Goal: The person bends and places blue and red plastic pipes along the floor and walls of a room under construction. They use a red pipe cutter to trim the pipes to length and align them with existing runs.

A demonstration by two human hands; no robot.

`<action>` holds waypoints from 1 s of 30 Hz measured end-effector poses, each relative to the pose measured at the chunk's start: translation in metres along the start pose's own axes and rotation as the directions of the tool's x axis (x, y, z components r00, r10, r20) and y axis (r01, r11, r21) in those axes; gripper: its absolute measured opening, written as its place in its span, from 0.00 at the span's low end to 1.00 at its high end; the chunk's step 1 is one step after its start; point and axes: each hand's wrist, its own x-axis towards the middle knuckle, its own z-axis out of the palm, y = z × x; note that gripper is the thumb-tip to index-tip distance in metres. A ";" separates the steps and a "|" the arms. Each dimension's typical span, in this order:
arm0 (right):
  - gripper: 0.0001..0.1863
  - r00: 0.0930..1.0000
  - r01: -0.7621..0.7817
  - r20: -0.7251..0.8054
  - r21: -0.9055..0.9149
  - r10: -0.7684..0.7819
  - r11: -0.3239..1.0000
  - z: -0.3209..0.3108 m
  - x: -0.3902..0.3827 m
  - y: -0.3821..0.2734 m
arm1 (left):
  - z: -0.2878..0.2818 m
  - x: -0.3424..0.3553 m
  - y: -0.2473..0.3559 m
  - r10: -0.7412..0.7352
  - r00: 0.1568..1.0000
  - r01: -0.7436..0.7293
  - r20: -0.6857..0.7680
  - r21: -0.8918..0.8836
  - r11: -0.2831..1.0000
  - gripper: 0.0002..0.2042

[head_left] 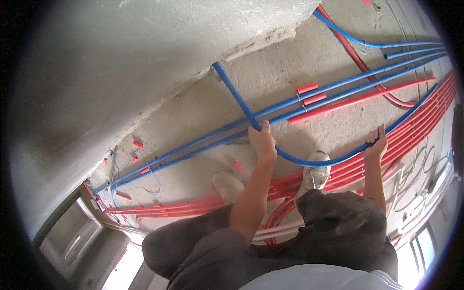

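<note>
Blue conduit (309, 162) bent in U, L hand (262, 141) & R hand (376, 142) gripping.

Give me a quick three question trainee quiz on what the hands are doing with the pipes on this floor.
1. True or false: both hands grip the same blue pipe.
2. What colour is the bundle of pipes by the right hand? A red, B green, C yellow.
3. Fill in: the left hand holds the pipe where it ____ toward the wall.

Key: 1 true; 2 A; 3 bends.
</note>
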 end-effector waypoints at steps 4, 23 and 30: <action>0.16 0.995 -0.049 0.087 0.076 0.042 0.996 0.008 0.030 0.038 | 0.004 0.065 -0.007 0.311 0.950 -0.305 -0.036 0.111 0.946 0.11; 0.15 0.984 -0.008 0.162 -0.386 0.077 0.922 -0.018 0.048 0.036 | -0.055 0.104 0.080 0.121 0.854 -0.183 0.507 0.073 0.980 0.11; 0.16 0.921 0.210 0.360 -0.138 -0.148 0.968 -0.075 0.138 -0.090 | -0.001 0.044 0.020 -0.085 0.324 0.218 0.942 0.014 0.976 0.12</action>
